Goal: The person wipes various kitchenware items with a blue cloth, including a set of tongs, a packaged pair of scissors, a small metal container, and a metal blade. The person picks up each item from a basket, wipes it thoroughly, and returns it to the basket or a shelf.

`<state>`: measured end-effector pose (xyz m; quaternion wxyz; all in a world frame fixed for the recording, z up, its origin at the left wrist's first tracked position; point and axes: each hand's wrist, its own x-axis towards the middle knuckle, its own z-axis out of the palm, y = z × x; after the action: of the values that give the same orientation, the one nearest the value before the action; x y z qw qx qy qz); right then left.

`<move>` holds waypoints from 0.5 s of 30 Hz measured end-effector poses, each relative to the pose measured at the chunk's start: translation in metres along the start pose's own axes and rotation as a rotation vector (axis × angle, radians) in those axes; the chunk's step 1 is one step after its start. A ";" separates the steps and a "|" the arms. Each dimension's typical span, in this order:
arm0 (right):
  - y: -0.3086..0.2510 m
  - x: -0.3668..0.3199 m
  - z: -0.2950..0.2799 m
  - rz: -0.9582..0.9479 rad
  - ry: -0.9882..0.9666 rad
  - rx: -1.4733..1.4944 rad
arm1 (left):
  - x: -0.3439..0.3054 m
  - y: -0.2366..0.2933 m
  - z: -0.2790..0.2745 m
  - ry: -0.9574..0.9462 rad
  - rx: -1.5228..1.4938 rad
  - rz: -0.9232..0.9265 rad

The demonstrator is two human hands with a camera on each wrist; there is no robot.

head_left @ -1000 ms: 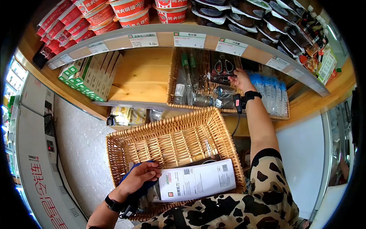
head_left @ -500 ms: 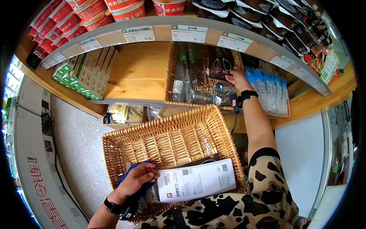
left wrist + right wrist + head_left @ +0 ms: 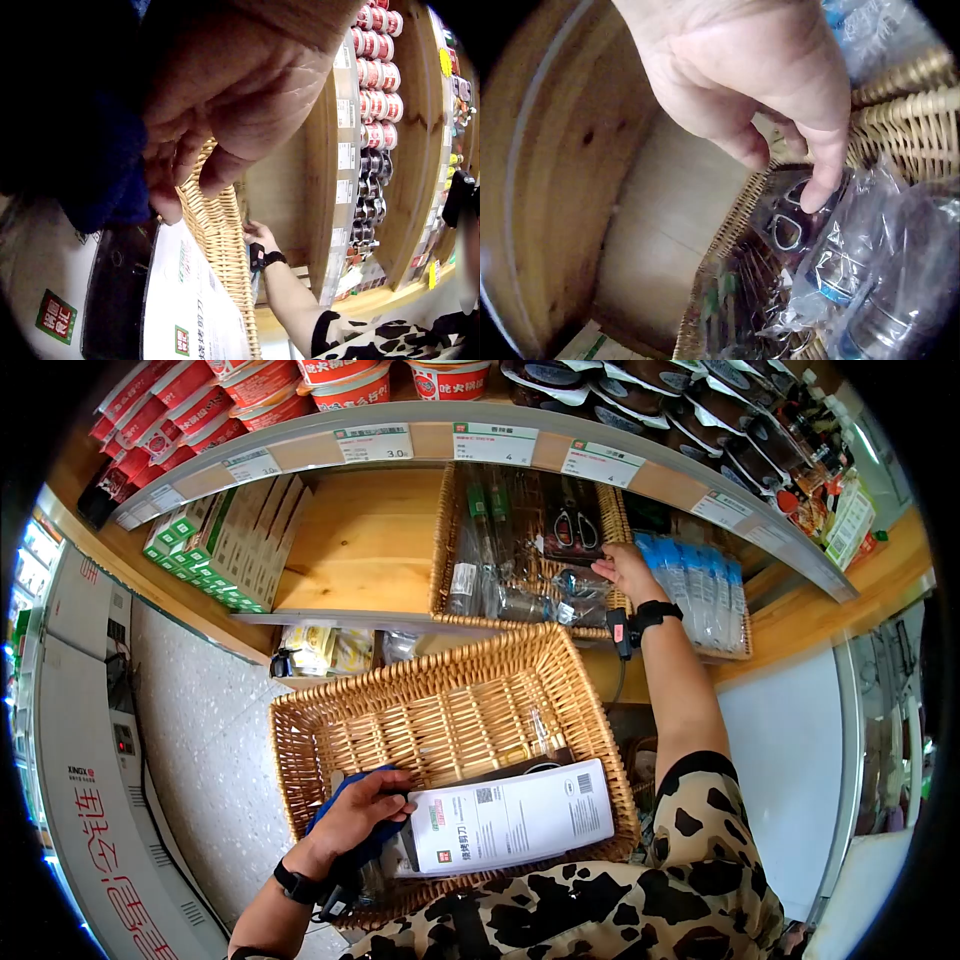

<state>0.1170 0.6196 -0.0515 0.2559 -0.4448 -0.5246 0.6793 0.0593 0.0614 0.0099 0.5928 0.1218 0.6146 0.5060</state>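
Inside the wicker basket (image 3: 400, 725) at my front, my left hand (image 3: 355, 815) grips a dark blue cloth (image 3: 112, 165) with curled fingers. Its fingertips lie right at the edge of a white-backed package (image 3: 530, 820), printed with Chinese text and a barcode. My right hand (image 3: 627, 573) reaches into a second wicker basket (image 3: 440, 560) on the shelf. There, its fingers hang loosely over a clear pack with dark-backed scissors (image 3: 786, 231), one fingertip overlapping a handle loop in the right wrist view. Plastic-wrapped items (image 3: 836, 274) lie beside the scissors.
Blue-topped packs (image 3: 700, 585) stand right of the shelf basket. Green-and-white boxes (image 3: 225, 545) are stacked at the shelf's left. Overhead runs a shelf edge with price tags (image 3: 495, 443), with red tubs (image 3: 345, 385) above. A white freezer (image 3: 90, 760) stands at the left.
The scissors pack, tilted up at my right fingers a second ago, now lies lower in the shelf basket, and those fingers have loosened from it. My left hand stays on the blue cloth.
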 end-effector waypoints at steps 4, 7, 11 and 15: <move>-0.029 -0.079 -0.005 -0.065 -0.278 -0.163 | 0.001 -0.009 -0.003 -0.061 0.081 0.066; -0.055 -0.179 0.009 -0.093 -0.510 -0.353 | -0.003 -0.005 0.002 -0.013 0.088 0.075; -0.044 -0.282 0.014 -0.056 -0.812 -0.830 | 0.000 -0.012 -0.001 -0.051 0.207 0.179; -0.004 -0.331 0.002 -0.227 -0.926 -1.086 | -0.005 -0.016 0.002 -0.064 0.141 0.243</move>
<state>0.2720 0.3504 0.0634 -0.1808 -0.1182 -0.8859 0.4106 0.0695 0.0515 0.0011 0.5367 0.2528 0.6101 0.5252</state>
